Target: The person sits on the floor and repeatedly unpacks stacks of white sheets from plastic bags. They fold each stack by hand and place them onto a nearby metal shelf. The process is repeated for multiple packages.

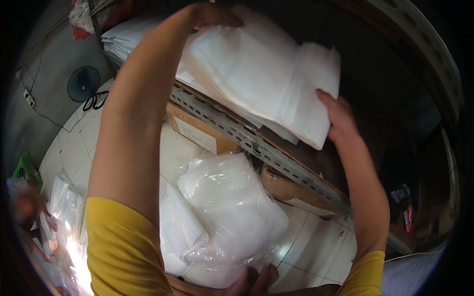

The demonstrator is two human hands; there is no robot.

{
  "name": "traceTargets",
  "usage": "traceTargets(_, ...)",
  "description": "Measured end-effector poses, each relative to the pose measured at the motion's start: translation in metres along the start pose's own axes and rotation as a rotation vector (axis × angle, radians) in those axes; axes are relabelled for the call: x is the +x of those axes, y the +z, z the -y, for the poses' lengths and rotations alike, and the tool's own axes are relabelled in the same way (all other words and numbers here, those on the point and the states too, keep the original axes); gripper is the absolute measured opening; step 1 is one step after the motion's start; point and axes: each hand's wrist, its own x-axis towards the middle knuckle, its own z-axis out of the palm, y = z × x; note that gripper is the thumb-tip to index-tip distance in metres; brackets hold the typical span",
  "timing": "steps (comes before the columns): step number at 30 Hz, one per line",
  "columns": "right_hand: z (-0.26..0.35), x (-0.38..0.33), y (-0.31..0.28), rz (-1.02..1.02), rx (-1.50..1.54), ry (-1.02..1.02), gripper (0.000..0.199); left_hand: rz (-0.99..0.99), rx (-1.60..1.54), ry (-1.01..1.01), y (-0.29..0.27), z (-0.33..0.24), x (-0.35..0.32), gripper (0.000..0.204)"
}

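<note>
A thick stack of thin white sheets (252, 74) is held tilted over a metal-edged shelf (256, 143); whether they are paper or plastic, I cannot tell. My left hand (217, 16) grips the stack's far left edge, its fingers partly out of sight. At the right end, my right hand (340, 116) closes on the edge with the thumb on top. Some white sheets lie on the shelf under the stack. Farther left on the shelf is another pile of folded white sheets (121, 42).
Cardboard boxes (197, 130) sit under the shelf. On the tiled floor lie a large clear plastic-wrapped white bundle (232, 207) and loose white sheets (180, 222). A fan (83, 84) stands by the wall. At the left, another person's hands (51, 224) are near plastic-wrapped goods (66, 202).
</note>
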Motion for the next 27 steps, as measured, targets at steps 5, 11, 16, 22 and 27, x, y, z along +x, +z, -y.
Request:
traceTargets(5, -0.049, 0.029, -0.002, 0.094, -0.103, 0.159, 0.054, -0.523, 0.957, 0.585, 0.037, 0.049, 0.007, 0.071)
traceTargets(11, -0.045, 0.029, -0.003, 0.046, -0.085, 0.131, 0.054, -0.218, 0.925, 0.151, 0.089, -0.009, -0.053, 0.066)
traceTargets(16, -0.058, 0.046, -0.001, 0.067, -0.07, 0.051, 0.053, -0.111, 1.219, 0.191, 0.135, -0.005, -0.087, 0.058)
traceTargets(22, -0.022, 0.016, 0.004, -0.035, -0.753, -0.202, 0.062, -0.3, 1.223, 0.376, 0.133, 0.042, -0.082, 0.051)
traceTargets(27, -0.016, 0.038, 0.031, 0.114, -1.167, -1.034, 0.045, -0.294, 1.211, 0.386, 0.133, 0.04, -0.085, 0.049)
